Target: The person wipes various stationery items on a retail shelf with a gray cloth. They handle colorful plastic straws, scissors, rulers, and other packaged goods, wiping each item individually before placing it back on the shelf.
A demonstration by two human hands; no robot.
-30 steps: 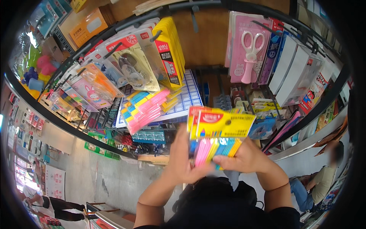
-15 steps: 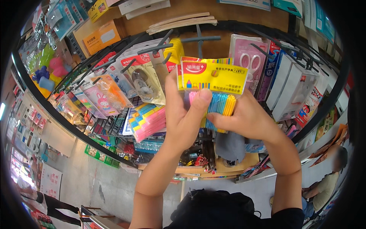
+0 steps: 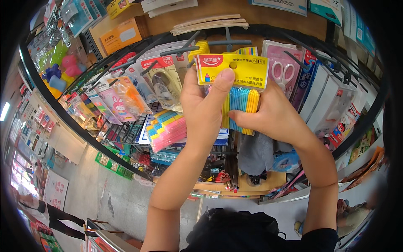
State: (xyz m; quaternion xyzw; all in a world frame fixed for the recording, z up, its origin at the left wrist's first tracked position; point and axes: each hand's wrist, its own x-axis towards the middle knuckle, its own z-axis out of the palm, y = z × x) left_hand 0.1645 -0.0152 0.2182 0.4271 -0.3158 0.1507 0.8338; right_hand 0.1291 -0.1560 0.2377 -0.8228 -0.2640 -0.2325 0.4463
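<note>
Both hands are closed round a clear pack of coloured counting sticks [image 3: 242, 103] with a yellow header card [image 3: 252, 71]. My left hand [image 3: 203, 103] grips its left side, and the thumb lies across the front of the card beside the hang hole. On the other side my right hand [image 3: 273, 115] presses its thumb against the blue and yellow sticks. Its remaining fingers are hidden behind the pack. Pink sticks at the left are mostly covered by my left thumb. Below and left of my left hand lie similar packs of pink, yellow and blue pieces [image 3: 168, 132].
A black rack frame [image 3: 82, 132] curves round the display. Metal hooks [image 3: 178, 51] stick out near my hands. Carded goods [image 3: 166, 82] hang left, pink-carded scissors [image 3: 283, 71] right. A grey cloth-like item [image 3: 256, 153] hangs below. People stand at the lower left [image 3: 63, 222] and lower right [image 3: 354, 218].
The pack has moved slightly up in view. My left thumb has slid from the card's lower edge up onto its front. The right hand keeps its hold.
</note>
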